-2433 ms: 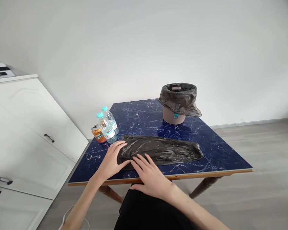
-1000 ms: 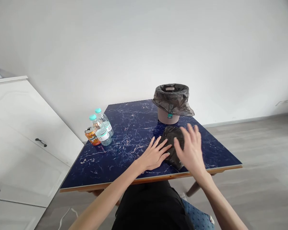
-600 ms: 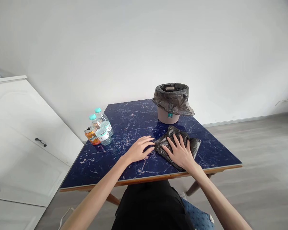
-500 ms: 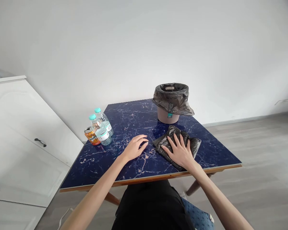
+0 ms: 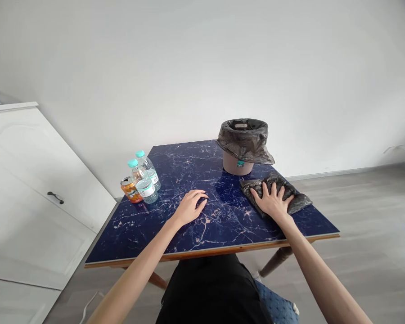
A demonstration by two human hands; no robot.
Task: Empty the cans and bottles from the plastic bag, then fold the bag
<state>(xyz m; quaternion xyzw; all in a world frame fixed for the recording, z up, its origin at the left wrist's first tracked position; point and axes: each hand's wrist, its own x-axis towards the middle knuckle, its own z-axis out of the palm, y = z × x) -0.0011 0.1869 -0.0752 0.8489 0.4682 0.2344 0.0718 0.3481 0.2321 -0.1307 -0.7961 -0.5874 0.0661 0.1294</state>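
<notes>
My right hand lies with fingers spread on a crumpled black plastic bag near the right side of the table. Part of the bag is hidden beneath the palm. Resting on the bare tabletop near the middle is my left hand, fingers slightly bent and thumb apart, holding nothing. Behind the bag stands a pinkish-grey trash bin, lined with a black bag folded over its rim and hanging lower on the right.
On the table's left stand two clear water bottles with teal caps, beside an orange drink can. The blue marble-patterned table has a wooden front edge. A white cabinet is at left, with a wall behind.
My right hand has slid the crumpled bag to the right across the table, away from my left hand. My left hand has stayed in nearly the same place.
</notes>
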